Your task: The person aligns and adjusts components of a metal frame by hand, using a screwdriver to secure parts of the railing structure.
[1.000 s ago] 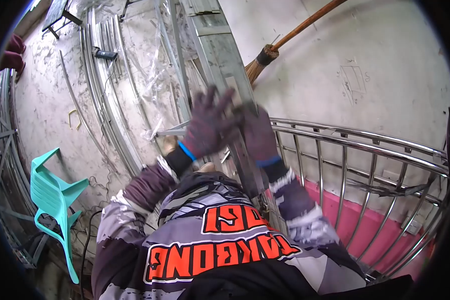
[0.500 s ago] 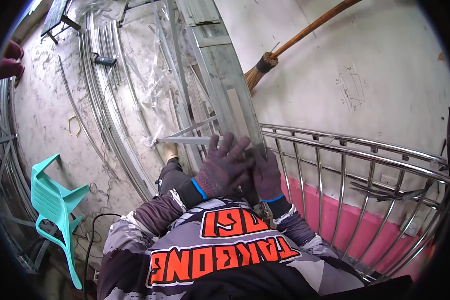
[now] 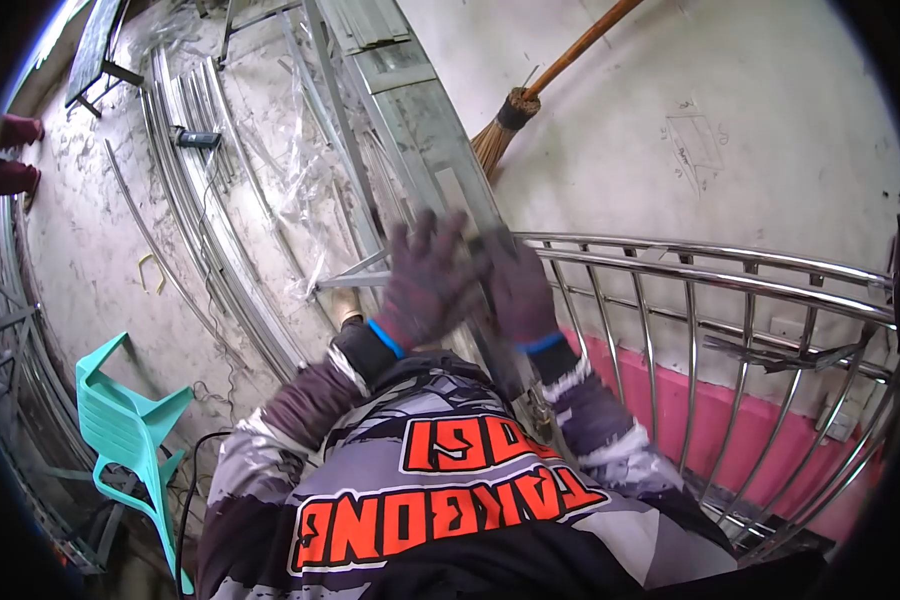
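Note:
My left hand (image 3: 428,285), in a dark knitted glove with a blue cuff edge, is raised over the near end of a long grey metal workbench (image 3: 420,120). Its fingers are spread and nothing shows in them. Close beside it on the right is my right hand (image 3: 520,292), gloved the same way, over the bench's right edge. Its fingers look stretched forward but are smeared by motion, and the thumb side nearly meets the left fingers. A pale flat strip (image 3: 450,195) lies on the bench just beyond the fingertips. A grey metal bar (image 3: 355,282) passes behind my left hand.
On my right stands a shiny tubular metal railing (image 3: 690,275) against the wall. A straw broom (image 3: 500,130) leans beyond the bench. Long metal tubes (image 3: 185,200), plastic wrap (image 3: 305,180) and a dark power tool (image 3: 198,139) lie on the floor. A turquoise chair (image 3: 125,425) is at left; another person's legs (image 3: 15,155) show farther off.
Both hands have moved forward and up over the bench, the left slightly leftward. The two hands remain side by side. The camera view has shifted a little.

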`<state>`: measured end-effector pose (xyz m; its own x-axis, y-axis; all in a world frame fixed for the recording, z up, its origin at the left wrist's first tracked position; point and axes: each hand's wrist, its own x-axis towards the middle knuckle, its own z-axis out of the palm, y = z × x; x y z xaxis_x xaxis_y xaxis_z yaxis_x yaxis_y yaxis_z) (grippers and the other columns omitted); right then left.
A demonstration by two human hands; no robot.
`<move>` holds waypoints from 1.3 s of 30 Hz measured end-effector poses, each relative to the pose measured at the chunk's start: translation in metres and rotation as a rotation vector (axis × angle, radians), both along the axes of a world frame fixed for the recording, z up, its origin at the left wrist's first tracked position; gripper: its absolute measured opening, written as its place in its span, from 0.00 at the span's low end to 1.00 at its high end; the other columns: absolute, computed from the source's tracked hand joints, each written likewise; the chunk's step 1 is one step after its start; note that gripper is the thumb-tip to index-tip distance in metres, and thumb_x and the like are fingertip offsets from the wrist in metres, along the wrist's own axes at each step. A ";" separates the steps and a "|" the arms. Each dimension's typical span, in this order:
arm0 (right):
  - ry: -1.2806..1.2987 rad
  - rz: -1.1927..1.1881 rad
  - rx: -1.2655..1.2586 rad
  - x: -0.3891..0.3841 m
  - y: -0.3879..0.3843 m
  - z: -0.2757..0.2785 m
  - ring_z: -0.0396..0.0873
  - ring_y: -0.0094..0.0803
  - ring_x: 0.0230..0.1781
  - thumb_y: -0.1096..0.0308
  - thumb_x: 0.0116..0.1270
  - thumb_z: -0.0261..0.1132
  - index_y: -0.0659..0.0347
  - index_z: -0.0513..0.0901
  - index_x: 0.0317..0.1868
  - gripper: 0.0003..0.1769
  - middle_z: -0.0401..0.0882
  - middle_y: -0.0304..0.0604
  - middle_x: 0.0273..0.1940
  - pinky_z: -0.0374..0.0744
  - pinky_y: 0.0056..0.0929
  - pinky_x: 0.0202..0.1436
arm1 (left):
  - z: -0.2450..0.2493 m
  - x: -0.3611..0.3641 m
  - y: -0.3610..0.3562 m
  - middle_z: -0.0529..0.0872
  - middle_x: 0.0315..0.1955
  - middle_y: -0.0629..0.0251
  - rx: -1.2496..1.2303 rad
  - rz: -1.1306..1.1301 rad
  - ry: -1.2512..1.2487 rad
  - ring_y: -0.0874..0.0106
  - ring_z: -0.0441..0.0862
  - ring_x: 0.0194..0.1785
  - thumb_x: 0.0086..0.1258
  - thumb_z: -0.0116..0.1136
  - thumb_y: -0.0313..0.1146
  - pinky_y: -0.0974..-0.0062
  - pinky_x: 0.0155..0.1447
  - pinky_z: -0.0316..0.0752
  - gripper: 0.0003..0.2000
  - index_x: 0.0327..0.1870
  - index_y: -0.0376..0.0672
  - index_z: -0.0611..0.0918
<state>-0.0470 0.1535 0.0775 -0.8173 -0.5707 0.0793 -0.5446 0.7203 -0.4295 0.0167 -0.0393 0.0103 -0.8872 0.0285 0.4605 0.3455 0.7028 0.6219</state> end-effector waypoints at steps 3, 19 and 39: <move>-0.073 -0.075 0.077 0.053 0.044 0.012 0.80 0.64 0.68 0.65 0.78 0.65 0.55 0.82 0.76 0.27 0.80 0.64 0.68 0.80 0.53 0.72 | 0.005 0.036 0.035 0.59 0.89 0.54 0.021 -0.100 -0.031 0.38 0.41 0.92 0.66 0.73 0.52 0.22 0.85 0.38 0.26 0.67 0.63 0.87; 0.118 0.007 -0.066 -0.024 -0.023 -0.004 0.85 0.57 0.57 0.65 0.74 0.69 0.49 0.85 0.72 0.26 0.86 0.56 0.56 0.85 0.49 0.60 | -0.002 -0.030 -0.020 0.65 0.86 0.51 -0.052 0.008 0.057 0.33 0.55 0.86 0.67 0.71 0.53 0.22 0.81 0.47 0.27 0.68 0.63 0.87; 0.096 -0.019 -0.082 -0.020 -0.020 -0.006 0.84 0.58 0.51 0.68 0.73 0.68 0.52 0.86 0.69 0.24 0.84 0.57 0.51 0.84 0.52 0.54 | 0.020 -0.026 -0.027 0.67 0.84 0.53 -0.090 -0.059 0.010 0.35 0.53 0.87 0.62 0.74 0.53 0.19 0.80 0.47 0.28 0.65 0.59 0.87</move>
<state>-0.0665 0.1339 0.0716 -0.8142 -0.5438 0.2034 -0.5728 0.6952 -0.4343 -0.0092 -0.0660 0.0305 -0.8779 0.1224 0.4629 0.3941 0.7337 0.5535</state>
